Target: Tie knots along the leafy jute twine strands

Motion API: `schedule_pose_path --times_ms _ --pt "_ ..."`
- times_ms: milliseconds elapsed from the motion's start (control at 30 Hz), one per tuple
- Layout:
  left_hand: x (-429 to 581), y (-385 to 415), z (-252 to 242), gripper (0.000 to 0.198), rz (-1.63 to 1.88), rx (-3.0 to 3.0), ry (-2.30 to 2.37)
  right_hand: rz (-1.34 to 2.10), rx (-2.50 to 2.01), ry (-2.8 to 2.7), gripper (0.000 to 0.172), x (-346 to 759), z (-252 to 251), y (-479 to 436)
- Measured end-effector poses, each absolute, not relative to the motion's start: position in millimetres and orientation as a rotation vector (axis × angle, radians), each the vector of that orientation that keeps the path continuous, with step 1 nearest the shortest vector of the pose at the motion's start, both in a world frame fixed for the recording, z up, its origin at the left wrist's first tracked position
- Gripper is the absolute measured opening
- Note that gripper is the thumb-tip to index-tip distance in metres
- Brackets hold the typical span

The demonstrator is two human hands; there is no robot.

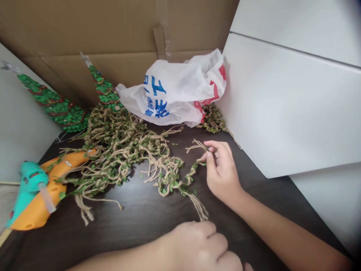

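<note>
pinching the end of a leafy twine strand [191, 175] between thumb and fingers, the right hand [220, 167] is nearly closed, frayed tips poking out past its grip. the strand hangs down towards the dark table [132, 229], right of a tangled heap [118, 145] of similar pieces. the left hand [200, 246] is curled into a fist near some loose twine ends [199, 207]; i cannot tell whether it holds anything. left of the heap lies a teal and orange glue gun [35, 209].
</note>
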State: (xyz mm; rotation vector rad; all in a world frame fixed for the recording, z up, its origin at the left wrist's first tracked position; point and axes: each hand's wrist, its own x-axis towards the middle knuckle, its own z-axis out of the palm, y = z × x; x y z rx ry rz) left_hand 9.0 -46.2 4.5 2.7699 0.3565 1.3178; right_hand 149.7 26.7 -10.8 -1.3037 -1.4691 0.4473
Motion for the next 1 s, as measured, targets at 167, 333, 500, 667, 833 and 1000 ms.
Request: schedule_pose_path --times_ms 167,333,500,667,833,1000 --pt "14.7 -49.9 6.9 0.035 1.336 2.772 0.352 0.471 -1.253 -1.392 0.023 145.2 -10.4 25.0" --pt "15.6 -54.4 4.9 0.037 1.305 2.776 0.349 0.494 -1.243 -1.385 0.020 143.4 -11.4 23.6" --pt "10.9 -54.7 3.1 0.029 1.240 2.838 0.221 0.522 -1.208 -1.355 0.016 143.8 -10.0 23.6" --pt "-7.0 -12.3 23.8 0.009 1.434 2.906 0.184 0.448 -1.109 -1.333 0.012 145.7 -7.9 25.9" --pt "-22.2 30.5 26.9 0.028 1.120 2.947 1.194 0.447 -1.009 -1.388 0.011 142.1 -8.7 31.8" --pt "-17.8 34.7 19.7 0.020 1.066 3.112 1.036 0.397 -0.959 -1.458 0.011 137.8 -8.9 37.3"
